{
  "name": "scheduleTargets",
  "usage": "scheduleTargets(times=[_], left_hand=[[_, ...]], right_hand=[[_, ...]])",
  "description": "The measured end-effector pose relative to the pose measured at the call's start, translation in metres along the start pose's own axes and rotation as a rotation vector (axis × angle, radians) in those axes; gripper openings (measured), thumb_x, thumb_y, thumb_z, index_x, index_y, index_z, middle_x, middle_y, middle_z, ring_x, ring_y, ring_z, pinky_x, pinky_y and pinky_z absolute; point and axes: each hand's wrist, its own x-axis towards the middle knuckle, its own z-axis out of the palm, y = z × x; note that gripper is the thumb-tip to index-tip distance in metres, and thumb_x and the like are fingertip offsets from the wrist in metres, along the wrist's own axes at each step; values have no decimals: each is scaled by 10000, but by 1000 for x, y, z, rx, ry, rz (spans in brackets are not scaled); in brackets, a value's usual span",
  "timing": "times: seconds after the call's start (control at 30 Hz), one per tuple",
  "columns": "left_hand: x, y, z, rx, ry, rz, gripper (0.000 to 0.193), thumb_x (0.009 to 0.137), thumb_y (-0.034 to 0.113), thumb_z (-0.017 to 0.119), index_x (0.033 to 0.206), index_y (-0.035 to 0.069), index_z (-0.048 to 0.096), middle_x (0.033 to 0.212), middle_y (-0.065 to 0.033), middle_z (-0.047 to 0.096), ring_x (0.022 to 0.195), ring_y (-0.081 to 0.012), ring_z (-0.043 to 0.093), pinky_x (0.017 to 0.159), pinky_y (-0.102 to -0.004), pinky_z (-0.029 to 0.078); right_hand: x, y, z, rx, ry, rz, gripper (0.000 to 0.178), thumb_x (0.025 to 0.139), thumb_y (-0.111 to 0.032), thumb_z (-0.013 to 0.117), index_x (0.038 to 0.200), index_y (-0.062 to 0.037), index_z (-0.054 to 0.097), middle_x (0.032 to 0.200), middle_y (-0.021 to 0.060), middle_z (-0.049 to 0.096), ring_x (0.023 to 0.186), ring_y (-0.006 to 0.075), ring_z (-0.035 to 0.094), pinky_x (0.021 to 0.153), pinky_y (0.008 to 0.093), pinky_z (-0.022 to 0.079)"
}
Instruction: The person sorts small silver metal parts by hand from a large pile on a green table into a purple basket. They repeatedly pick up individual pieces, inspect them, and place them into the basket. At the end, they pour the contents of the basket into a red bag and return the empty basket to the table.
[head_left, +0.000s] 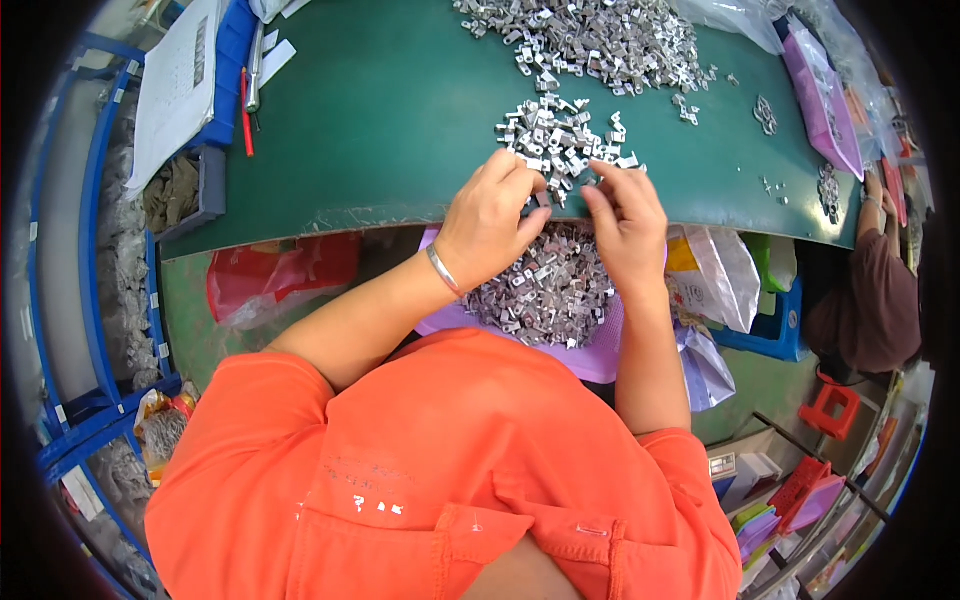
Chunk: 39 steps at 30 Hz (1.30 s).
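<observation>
Near the front edge of the green table, my left hand (490,220), with a silver bangle at its wrist, pinches a small metal bracket (542,200) between thumb and fingers. My right hand (630,218) is beside it, thumb and forefinger apart and curved toward the loose parts; no held part is plain to see there. Just beyond both hands lies a small pile of bent metal brackets (560,130). Below the table edge, between my forearms, a purple basket (450,317) holds many more metal brackets (550,285).
A larger heap of brackets (620,40) covers the far part of the green table (380,110). At left are a red pen (246,115), papers (180,85) and a grey bin (210,185). A pink tray (822,105) stands right. Another person's dark sleeve (875,290) shows far right.
</observation>
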Motion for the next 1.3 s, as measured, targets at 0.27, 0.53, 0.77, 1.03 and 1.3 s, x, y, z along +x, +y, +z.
scheduleTargets(times=[0.27,0.53,0.77,1.03,1.3], left_hand=[[-9,-12,-6,-203,-23,46,200,726,-66,721,874,17,616,916,-71,623,706,-151,604,603,-258,504],[-10,-8,-12,-314,34,-77,170,774,-45,718,915,11,641,941,-75,642,717,-114,613,624,-235,507],[-18,-21,-14,-815,80,-187,59,931,-14,569,967,-33,612,1069,-114,627,867,-134,635,745,-262,547],[-13,-7,-14,-111,72,-6,164,784,32,745,919,-5,660,882,-83,585,668,-143,564,593,-261,469],[-17,-19,-15,-206,48,160,135,728,-55,705,820,22,642,883,-87,650,744,-219,624,638,-311,511]], right_hand=[[-14,14,-10,662,-186,219,135,811,42,686,940,2,674,863,48,620,725,94,610,638,231,489],[-7,-4,11,230,-128,173,84,844,-11,687,923,-12,662,783,59,643,703,134,623,637,267,481],[3,-7,0,170,-136,-17,130,844,15,669,971,-6,680,782,60,608,661,133,551,599,269,445],[-2,8,19,142,-45,-146,139,751,52,708,828,-16,614,833,102,625,780,273,613,702,352,501],[-4,2,15,-183,18,-207,133,751,-72,756,835,-39,659,855,82,615,795,285,593,716,383,466]])
